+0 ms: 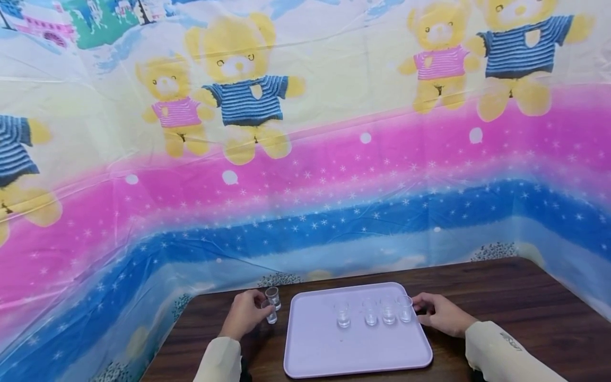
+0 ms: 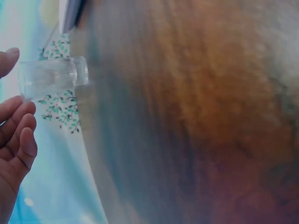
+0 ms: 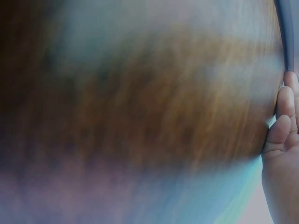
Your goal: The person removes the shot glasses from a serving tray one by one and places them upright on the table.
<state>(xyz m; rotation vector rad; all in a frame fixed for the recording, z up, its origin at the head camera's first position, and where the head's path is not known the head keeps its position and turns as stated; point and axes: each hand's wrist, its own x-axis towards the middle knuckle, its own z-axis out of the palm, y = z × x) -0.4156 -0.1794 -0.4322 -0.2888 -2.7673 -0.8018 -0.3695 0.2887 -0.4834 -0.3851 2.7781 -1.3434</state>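
My left hand (image 1: 245, 314) pinches a clear shot glass (image 1: 271, 315) between thumb and fingers, left of the tray. In the left wrist view this upright-looking glass (image 2: 49, 77) appears sideways, with the thumb on one side and curled fingers on the other. A second clear glass (image 1: 273, 297) stands just behind it. My right hand (image 1: 444, 314) rests by the right edge of a pale lilac tray (image 1: 334, 361), its fingers loosely bent. Its fingertips are close to the rim of the rightmost glass (image 1: 405, 310); whether they touch it is unclear. The right wrist view shows bent fingers (image 3: 282, 102) by the tray edge.
More clear glasses stand in a row on the tray, among them a leftmost glass (image 1: 343, 317) set slightly apart. The dark wooden table (image 1: 506, 297) extends on both sides. A printed bear-pattern cloth (image 1: 305, 212) hangs behind the table's back edge.
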